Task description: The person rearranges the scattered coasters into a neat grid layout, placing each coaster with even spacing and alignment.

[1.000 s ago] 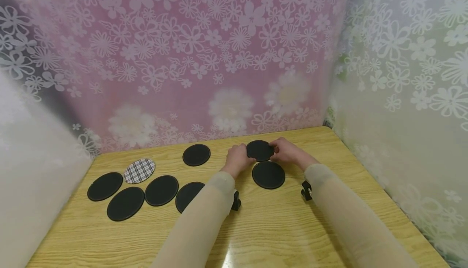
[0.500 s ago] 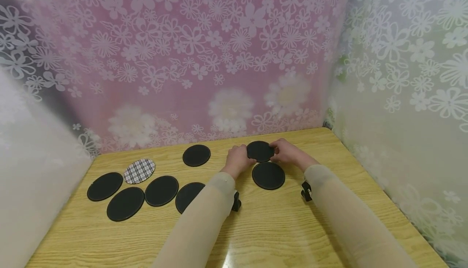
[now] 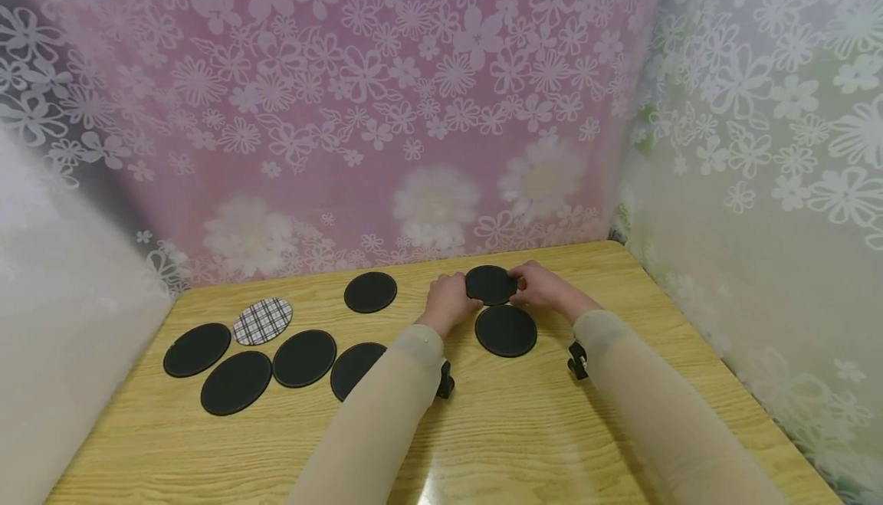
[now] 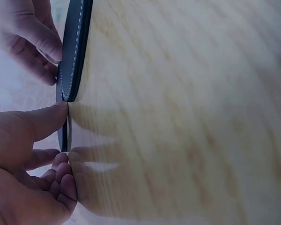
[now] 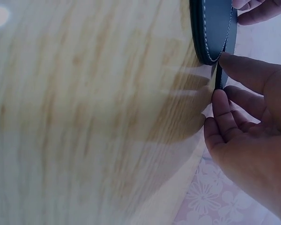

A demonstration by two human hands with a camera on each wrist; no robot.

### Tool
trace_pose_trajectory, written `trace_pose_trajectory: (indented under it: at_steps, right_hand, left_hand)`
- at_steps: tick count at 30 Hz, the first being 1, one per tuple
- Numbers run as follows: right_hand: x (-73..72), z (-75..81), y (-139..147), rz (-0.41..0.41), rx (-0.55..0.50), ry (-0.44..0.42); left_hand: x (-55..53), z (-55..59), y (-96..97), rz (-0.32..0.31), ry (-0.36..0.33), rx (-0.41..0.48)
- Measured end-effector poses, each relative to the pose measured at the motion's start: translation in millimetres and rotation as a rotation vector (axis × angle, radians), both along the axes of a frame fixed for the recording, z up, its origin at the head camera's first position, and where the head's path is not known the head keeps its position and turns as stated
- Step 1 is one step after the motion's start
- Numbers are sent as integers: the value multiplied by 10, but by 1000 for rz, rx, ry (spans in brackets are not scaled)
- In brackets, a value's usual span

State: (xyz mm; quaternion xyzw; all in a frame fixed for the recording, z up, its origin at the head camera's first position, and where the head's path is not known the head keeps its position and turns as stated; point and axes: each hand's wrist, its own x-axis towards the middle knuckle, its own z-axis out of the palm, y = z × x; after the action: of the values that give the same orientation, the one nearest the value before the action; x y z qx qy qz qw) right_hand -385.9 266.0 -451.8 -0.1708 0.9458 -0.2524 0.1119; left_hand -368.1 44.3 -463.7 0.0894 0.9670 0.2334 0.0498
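A round black coaster (image 3: 491,284) lies at the far right of the wooden table, held at both sides. My left hand (image 3: 448,302) grips its left edge, thumb at the near side and fingers curled behind. On the opposite edge, my right hand (image 3: 545,286) pinches it between thumb and fingers. Directly in front lies a second black coaster (image 3: 507,330), its far rim meeting the held one. White stitching runs round this nearer coaster (image 4: 76,51) in the left wrist view. The right wrist view shows the right thumb (image 5: 246,70) where the two coasters meet.
To the left lie more black coasters, one alone at the back (image 3: 370,292) and several in front, one (image 3: 355,371) partly hidden by the left sleeve. A plaid coaster (image 3: 264,322) lies among them. A flowered curtain (image 3: 434,206) hangs behind the table (image 3: 510,436).
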Motion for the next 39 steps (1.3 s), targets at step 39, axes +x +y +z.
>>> trace_pose_trajectory:
  at_steps: [39]
  right_hand:
    - [816,179,-784,92,21,162]
  left_hand:
    - [974,220,-1471,-110,178,-10]
